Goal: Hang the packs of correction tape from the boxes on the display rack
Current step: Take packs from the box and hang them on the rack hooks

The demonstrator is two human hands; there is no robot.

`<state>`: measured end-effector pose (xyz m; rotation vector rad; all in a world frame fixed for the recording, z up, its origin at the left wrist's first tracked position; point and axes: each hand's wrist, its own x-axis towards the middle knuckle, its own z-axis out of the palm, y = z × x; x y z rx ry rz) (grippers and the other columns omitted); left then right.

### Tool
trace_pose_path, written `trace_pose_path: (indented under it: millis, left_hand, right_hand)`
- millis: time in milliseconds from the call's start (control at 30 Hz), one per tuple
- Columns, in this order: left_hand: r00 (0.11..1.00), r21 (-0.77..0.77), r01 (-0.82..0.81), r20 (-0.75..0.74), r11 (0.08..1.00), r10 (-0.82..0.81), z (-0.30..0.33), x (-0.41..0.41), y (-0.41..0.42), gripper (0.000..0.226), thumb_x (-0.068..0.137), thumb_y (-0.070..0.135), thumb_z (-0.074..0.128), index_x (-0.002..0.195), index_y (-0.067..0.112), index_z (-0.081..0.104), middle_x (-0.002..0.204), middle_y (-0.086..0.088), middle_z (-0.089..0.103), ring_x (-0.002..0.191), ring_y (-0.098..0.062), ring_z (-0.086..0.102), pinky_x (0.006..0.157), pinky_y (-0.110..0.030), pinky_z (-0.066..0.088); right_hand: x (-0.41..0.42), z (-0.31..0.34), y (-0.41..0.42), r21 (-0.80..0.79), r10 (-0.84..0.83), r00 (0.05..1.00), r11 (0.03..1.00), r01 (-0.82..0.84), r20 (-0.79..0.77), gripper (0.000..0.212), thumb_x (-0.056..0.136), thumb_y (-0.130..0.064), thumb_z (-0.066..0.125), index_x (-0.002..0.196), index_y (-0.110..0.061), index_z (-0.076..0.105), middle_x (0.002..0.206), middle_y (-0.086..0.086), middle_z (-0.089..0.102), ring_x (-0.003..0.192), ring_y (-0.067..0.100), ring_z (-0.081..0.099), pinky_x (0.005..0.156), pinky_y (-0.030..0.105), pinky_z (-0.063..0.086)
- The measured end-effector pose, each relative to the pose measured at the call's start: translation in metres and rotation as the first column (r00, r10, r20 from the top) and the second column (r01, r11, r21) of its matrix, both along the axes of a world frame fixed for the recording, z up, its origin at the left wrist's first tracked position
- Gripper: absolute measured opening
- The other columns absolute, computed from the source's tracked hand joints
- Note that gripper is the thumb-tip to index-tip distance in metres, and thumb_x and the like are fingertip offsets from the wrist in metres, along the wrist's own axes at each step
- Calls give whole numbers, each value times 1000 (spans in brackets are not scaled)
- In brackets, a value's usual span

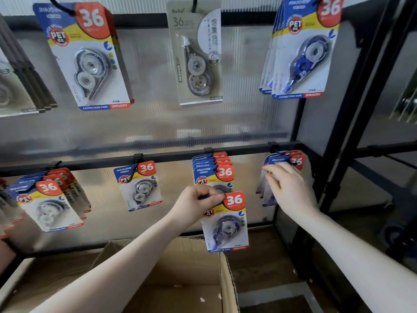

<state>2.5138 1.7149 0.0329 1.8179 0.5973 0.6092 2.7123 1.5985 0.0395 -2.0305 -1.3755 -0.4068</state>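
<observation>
**Tape pack held below the rail**

The left hand (196, 199) pinches 1 correction tape pack (226, 222) by its top edge, over an open box (223, 279). The right hand (291, 188), fingers relaxed, touches hung packs (293, 160) on the rack rail (171, 155).

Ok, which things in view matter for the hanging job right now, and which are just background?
Job:
left hand holding a purple pack
right hand on the packs at the far-right lower hook
open cardboard box
lower rail

Background:
beige pack up top
single pack on the lower rail
dark frame at right
</observation>
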Motion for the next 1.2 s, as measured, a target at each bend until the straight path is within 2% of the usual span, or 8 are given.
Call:
trace_pose_path:
  millis: [200, 333, 500, 667, 767, 1033, 1133, 1200]
  left_hand:
    - [1000, 37, 25, -15, 999, -24, 4, 33, -21, 11, 86, 22, 63, 77, 18, 67, 78, 11, 70, 77, -2, 65, 68, -15, 51]
    - [1000, 67, 20, -16, 998, -19, 11, 57, -32, 13, 87, 20, 62, 76, 16, 66, 76, 12, 68, 70, 4, 63, 64, -11, 50]
    - [999, 204, -19, 45, 979, 10, 24, 97, -43, 14, 86, 16, 64, 80, 5, 69, 82, -2, 69, 72, -1, 62, 69, -21, 51]
    - [993, 228, -78, 102, 971, 55, 33, 143, -54, 7, 84, 20, 68, 78, 15, 70, 78, 6, 67, 75, -3, 62, 72, -21, 50]
    - [987, 272, -125, 128, 954, 93, 34, 164, -58, 9, 83, 20, 69, 80, 12, 72, 80, 3, 68, 80, -9, 63, 75, -24, 49]
    - [981, 268, -187, 97, 945, 166, 19, 186, -50, 13, 85, 26, 66, 90, 16, 73, 90, 4, 69, 89, -10, 63, 84, -32, 51]
    - [979, 256, -190, 125, 948, 163, 17, 188, -49, 11, 86, 25, 65, 87, 17, 72, 86, 7, 67, 87, -9, 62, 82, -29, 50]
    - [978, 264, -191, 133, 945, 160, 17, 189, -49, 11, 87, 25, 64, 88, 16, 72, 85, 7, 66, 86, -8, 61, 80, -26, 49]
  right_hand:
    - [32, -3, -45, -23, -158, 987, 987, 159, 30, 21, 89, -9, 56, 108, -6, 65, 105, 12, 63, 96, 34, 59, 73, 35, 46]
    - [49, -5, -67, -63, -249, 968, 966, 250, 26, 25, 91, -13, 54, 114, -8, 62, 110, 12, 61, 101, 33, 56, 77, 36, 46]
    - [63, -10, -89, -143, -334, 942, 932, 334, 22, 32, 92, -18, 52, 123, -12, 57, 119, 11, 56, 108, 30, 54, 80, 38, 48]
    - [73, -16, -105, -181, -370, 929, 912, 369, 33, 32, 91, -18, 55, 122, -12, 58, 117, 12, 57, 106, 32, 55, 80, 38, 48]
    - [79, -16, -108, -197, -376, 926, 905, 377, 46, 33, 89, -18, 57, 121, -12, 58, 118, 13, 57, 108, 32, 54, 85, 38, 47]
    - [83, -18, -104, -228, -365, 930, 902, 366, 45, 37, 91, -24, 55, 127, -17, 53, 124, 9, 53, 113, 26, 52, 86, 34, 47]
    - [84, -19, -102, -241, -356, 934, 903, 354, 39, 39, 92, -25, 54, 130, -18, 51, 128, 8, 50, 115, 25, 51, 86, 32, 47]
    - [85, -20, -102, -246, -347, 937, 907, 342, 24, 39, 92, -25, 54, 130, -18, 51, 129, 8, 50, 111, 25, 54, 81, 31, 50]
